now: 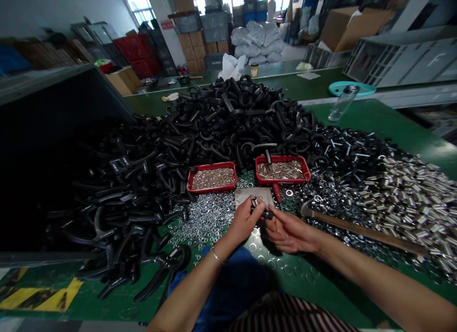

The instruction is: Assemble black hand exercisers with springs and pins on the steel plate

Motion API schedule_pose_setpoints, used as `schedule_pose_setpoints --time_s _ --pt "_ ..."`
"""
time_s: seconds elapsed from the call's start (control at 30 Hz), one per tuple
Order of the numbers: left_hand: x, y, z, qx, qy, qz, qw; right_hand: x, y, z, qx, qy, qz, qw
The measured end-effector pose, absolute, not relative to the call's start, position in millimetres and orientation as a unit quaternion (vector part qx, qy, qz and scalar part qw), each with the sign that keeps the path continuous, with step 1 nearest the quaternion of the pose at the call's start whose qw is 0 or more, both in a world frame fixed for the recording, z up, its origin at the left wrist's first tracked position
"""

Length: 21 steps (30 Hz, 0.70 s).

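My left hand and my right hand meet over the green table, just in front of a small metal plate. Both pinch a small black part with a silver ring on it, fingers closed round it. Loose silver washers lie scattered under and to the left of my hands. Two red trays stand just beyond: the left tray and the right tray, each filled with small silver pieces.
A big heap of black plastic handles covers the table's middle and left. Silver sleeves pile up at the right. A hammer lies right of my hands. A clear bottle and crates stand behind.
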<state>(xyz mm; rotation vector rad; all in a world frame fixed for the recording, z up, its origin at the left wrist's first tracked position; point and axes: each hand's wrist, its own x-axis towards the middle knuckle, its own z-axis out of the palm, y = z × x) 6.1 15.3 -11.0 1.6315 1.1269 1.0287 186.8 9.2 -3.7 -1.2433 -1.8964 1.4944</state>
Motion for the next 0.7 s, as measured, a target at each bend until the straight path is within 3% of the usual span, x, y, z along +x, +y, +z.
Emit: schedule_pose_setpoints --time_s 0.1,0.23,0.37,0.57,0.7 --pt "6 14 -12 0.674 0.46 0.388 0.429 190 7 -6 -0.418 -0.661 0.599 0.172" --pt "9 15 -13 0.647 0.47 0.427 0.422 193 6 -9 -0.452 -0.665 0.55 0.227" --pt "15 22 -9 0.715 0.41 0.443 0.353 195 12 -10 -0.406 -0.648 0.631 0.128" --pt "35 37 -24 0.633 0.48 0.473 0.381 197 21 -6 -0.499 -0.713 0.384 0.309" --pt "40 34 -30 0.668 0.458 0.46 0.365 199 12 -9 -0.431 -0.724 0.494 0.215"
